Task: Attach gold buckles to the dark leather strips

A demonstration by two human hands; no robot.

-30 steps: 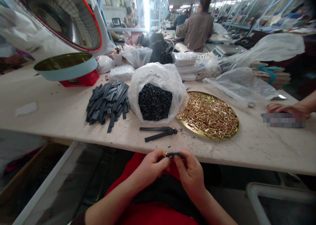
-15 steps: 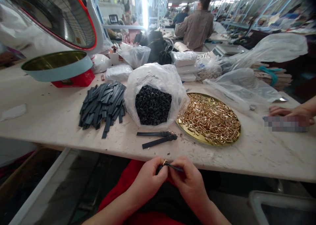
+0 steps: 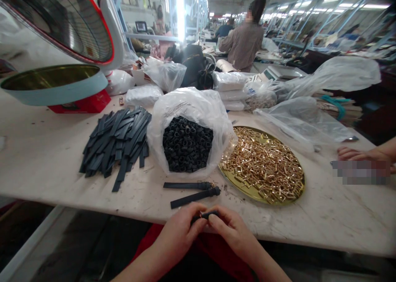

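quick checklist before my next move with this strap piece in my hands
1. Grip on the black strap: ok, pinched between the left hand and right hand at the table edge.
2. Gold piece seated on that strap: cannot tell, the fingers cover it.
3. Bag of black loops: ok, open and full, straight ahead.
4. Gold tray: ok, heaped with gold pieces, right of the bag.
5. Two straps on the table: ok, lying flat just beyond the hands, not touching them.
6. Co-worker's hand: ok, far right on the table, apart from the tray.
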